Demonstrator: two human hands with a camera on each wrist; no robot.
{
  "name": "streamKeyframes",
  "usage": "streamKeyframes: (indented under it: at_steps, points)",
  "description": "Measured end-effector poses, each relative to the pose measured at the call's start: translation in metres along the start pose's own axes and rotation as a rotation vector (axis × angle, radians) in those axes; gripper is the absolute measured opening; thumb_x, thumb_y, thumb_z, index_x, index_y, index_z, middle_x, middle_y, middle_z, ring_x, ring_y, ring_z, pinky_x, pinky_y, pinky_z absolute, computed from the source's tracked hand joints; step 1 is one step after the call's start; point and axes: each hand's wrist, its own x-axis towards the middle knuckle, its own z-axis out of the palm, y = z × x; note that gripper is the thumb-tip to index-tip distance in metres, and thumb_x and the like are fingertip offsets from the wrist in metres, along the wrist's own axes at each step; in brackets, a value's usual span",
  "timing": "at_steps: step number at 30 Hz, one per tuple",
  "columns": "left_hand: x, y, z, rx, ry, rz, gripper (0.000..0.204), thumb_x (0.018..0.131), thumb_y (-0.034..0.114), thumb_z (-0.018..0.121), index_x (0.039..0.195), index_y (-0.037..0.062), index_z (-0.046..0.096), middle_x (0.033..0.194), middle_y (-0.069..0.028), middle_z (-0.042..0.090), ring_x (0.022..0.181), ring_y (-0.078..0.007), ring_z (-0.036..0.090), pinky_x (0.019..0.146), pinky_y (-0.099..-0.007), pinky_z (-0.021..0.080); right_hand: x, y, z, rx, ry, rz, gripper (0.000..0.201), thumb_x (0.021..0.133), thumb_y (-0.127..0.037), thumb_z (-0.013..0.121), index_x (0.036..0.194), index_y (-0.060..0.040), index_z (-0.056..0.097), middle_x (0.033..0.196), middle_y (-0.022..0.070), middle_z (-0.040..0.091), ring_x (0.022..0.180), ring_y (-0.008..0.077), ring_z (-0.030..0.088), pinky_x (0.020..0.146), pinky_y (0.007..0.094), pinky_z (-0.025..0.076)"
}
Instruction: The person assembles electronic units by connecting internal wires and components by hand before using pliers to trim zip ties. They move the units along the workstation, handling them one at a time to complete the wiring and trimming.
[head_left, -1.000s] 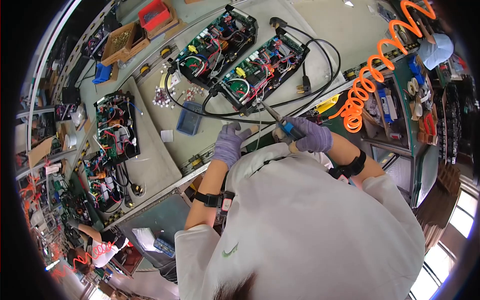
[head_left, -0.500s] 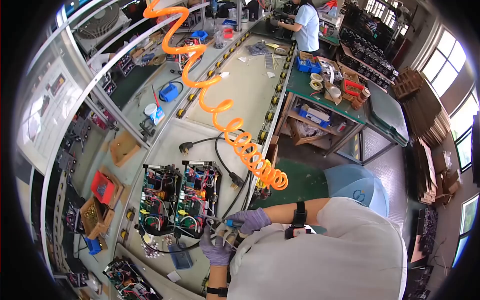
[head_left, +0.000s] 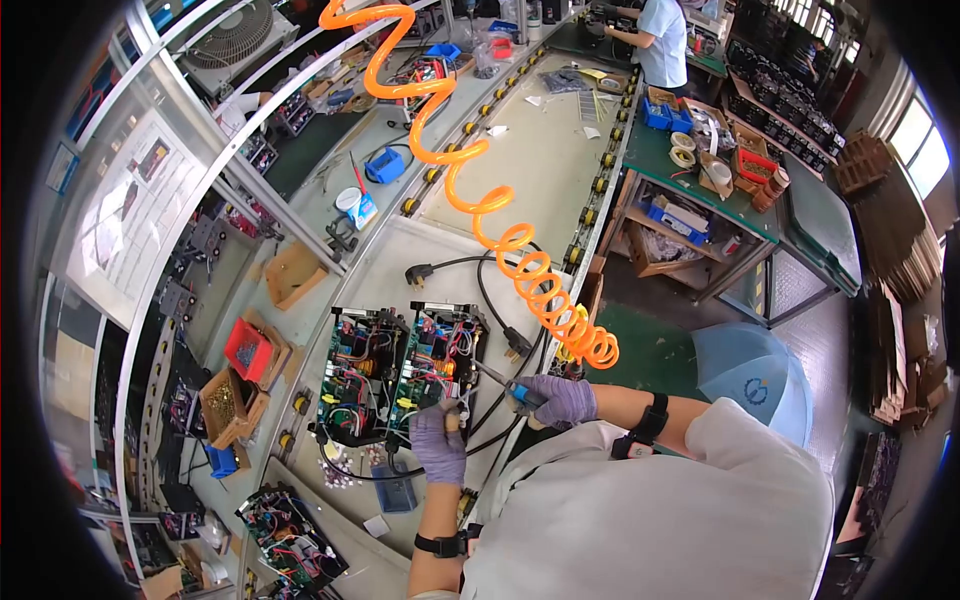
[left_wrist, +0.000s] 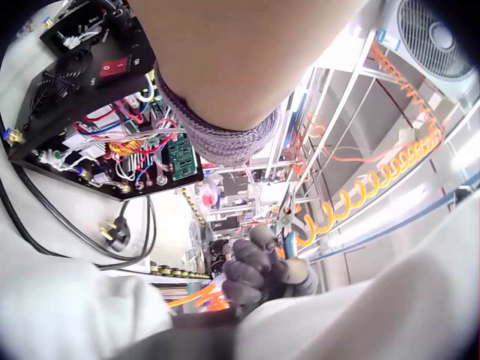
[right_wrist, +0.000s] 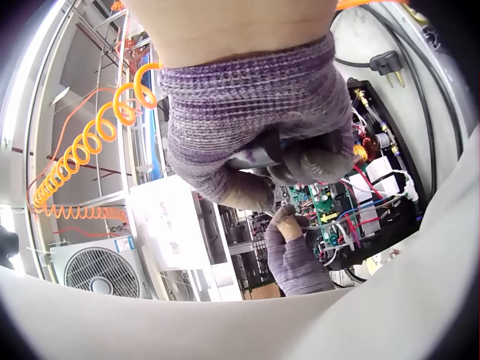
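Two open black units with green circuit boards and coloured wires stand side by side, the left unit (head_left: 360, 370) and the right unit (head_left: 432, 365). At the near end of the right unit, the gloved left hand (head_left: 438, 445) has its thumb and finger together on a thin grey wire, also visible in the right wrist view beside the left hand (right_wrist: 294, 259). The gloved right hand (head_left: 562, 400) grips a blue-handled tool (head_left: 524, 395), its metal shaft pointing towards the right unit's side. In the left wrist view, the right hand (left_wrist: 259, 274) curls round this tool.
Black cables with plugs (head_left: 518, 342) loop right of the units. An orange coiled hose (head_left: 540, 285) hangs above them. Nearer lie a blue tray (head_left: 395, 490) and another open unit (head_left: 290, 540). A red bin (head_left: 248, 350) stands left; a person (head_left: 660, 42) works far off.
The head view has swung towards the far bench and the hose. Since the last frame, the left hand has moved up to the right unit, and the right hand with its tool has drawn away from it.
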Motion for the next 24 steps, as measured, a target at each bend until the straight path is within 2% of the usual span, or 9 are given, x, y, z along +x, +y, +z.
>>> streamKeyframes:
  at_steps: [3, 6, 14, 15, 18, 19, 20, 22, 24]
  points:
    - [0.002, -0.005, 0.009, -0.597, 0.133, -0.377, 0.021, 0.092, 0.021, 0.053, 0.102, 0.0031, 0.059, 0.086, -0.0026, 0.058, 0.074, -0.0101, 0.051, 0.068, -0.0267, 0.043, 0.004, -0.002, 0.0, 0.011, 0.019, -0.036, 0.033, 0.064, -0.003, 0.057, 0.096, -0.0065, 0.049, 0.083, -0.0032, 0.042, 0.071, 0.0059, 0.042, 0.06, 0.0203, 0.038]
    - [0.017, 0.015, -0.006, -0.879, 0.093, -0.474, 0.022, 0.092, 0.022, 0.054, 0.103, 0.0035, 0.059, 0.086, 0.0011, 0.057, 0.067, -0.0055, 0.048, 0.061, -0.0221, 0.041, 0.011, 0.006, -0.004, -0.062, 0.064, -0.072, 0.031, 0.064, -0.003, 0.056, 0.094, -0.0066, 0.049, 0.082, -0.003, 0.042, 0.072, 0.0064, 0.041, 0.061, 0.0206, 0.037]
    - [0.023, 0.03, -0.021, -0.841, -0.131, -0.493, 0.029, 0.089, 0.03, 0.06, 0.101, 0.0034, 0.062, 0.081, 0.003, 0.058, 0.065, -0.0032, 0.045, 0.056, -0.0182, 0.036, 0.03, -0.003, 0.013, -0.124, 0.074, -0.087, 0.032, 0.065, 0.0, 0.055, 0.096, -0.0062, 0.048, 0.082, -0.0034, 0.041, 0.073, 0.006, 0.039, 0.062, 0.0209, 0.038]
    - [0.02, 0.029, -0.016, -0.876, -0.081, -0.437, 0.027, 0.092, 0.024, 0.056, 0.107, 0.0027, 0.059, 0.084, 0.0026, 0.057, 0.069, -0.0037, 0.046, 0.059, -0.0182, 0.038, 0.03, -0.009, 0.018, -0.096, 0.073, -0.04, 0.033, 0.065, 0.001, 0.055, 0.096, -0.0064, 0.048, 0.081, -0.0038, 0.041, 0.073, 0.006, 0.039, 0.062, 0.0207, 0.038]
    - [0.011, 0.016, -0.005, -1.082, 0.059, -0.662, 0.026, 0.093, 0.017, 0.05, 0.113, 0.0022, 0.057, 0.089, 0.0014, 0.056, 0.075, -0.0053, 0.048, 0.065, -0.019, 0.04, 0.037, -0.002, 0.02, -0.126, 0.049, -0.019, 0.033, 0.064, 0.002, 0.057, 0.095, -0.0066, 0.048, 0.081, -0.0038, 0.042, 0.074, 0.0064, 0.039, 0.062, 0.0203, 0.038]
    - [0.012, 0.013, -0.011, -1.037, -0.042, -0.499, 0.027, 0.094, 0.013, 0.046, 0.117, 0.002, 0.055, 0.097, -0.0012, 0.058, 0.084, -0.0075, 0.051, 0.073, -0.0204, 0.042, 0.038, -0.002, 0.019, -0.156, 0.048, -0.01, 0.033, 0.064, 0.002, 0.058, 0.095, -0.0066, 0.048, 0.082, -0.0037, 0.042, 0.074, 0.0067, 0.04, 0.062, 0.0201, 0.038]
    - [0.013, 0.008, -0.008, -0.828, -0.042, -0.331, 0.029, 0.094, 0.015, 0.046, 0.119, 0.0021, 0.053, 0.094, -0.0043, 0.061, 0.082, -0.0083, 0.055, 0.071, -0.0223, 0.044, 0.038, -0.003, 0.021, -0.147, 0.049, -0.011, 0.033, 0.064, 0.002, 0.059, 0.094, -0.0072, 0.049, 0.082, -0.0035, 0.043, 0.073, 0.0067, 0.04, 0.061, 0.0204, 0.038]
    - [0.012, 0.006, -0.008, -0.525, -0.062, -0.278, 0.03, 0.092, 0.014, 0.046, 0.119, 0.0029, 0.053, 0.088, -0.0062, 0.064, 0.07, -0.0087, 0.057, 0.062, -0.0227, 0.046, 0.037, -0.003, 0.021, -0.174, 0.044, 0.003, 0.035, 0.064, 0.0, 0.06, 0.097, -0.0073, 0.049, 0.082, -0.0034, 0.044, 0.071, 0.0067, 0.042, 0.06, 0.0209, 0.038]
    - [0.019, 0.027, -0.017, -0.577, -0.066, -0.45, 0.028, 0.09, 0.013, 0.047, 0.115, 0.0038, 0.055, 0.08, -0.0062, 0.064, 0.057, -0.0108, 0.055, 0.054, -0.0232, 0.045, 0.031, -0.01, 0.024, 0.03, 0.007, 0.055, 0.04, 0.064, -0.004, 0.062, 0.102, -0.0069, 0.05, 0.085, -0.0027, 0.046, 0.072, 0.007, 0.045, 0.06, 0.0212, 0.039]
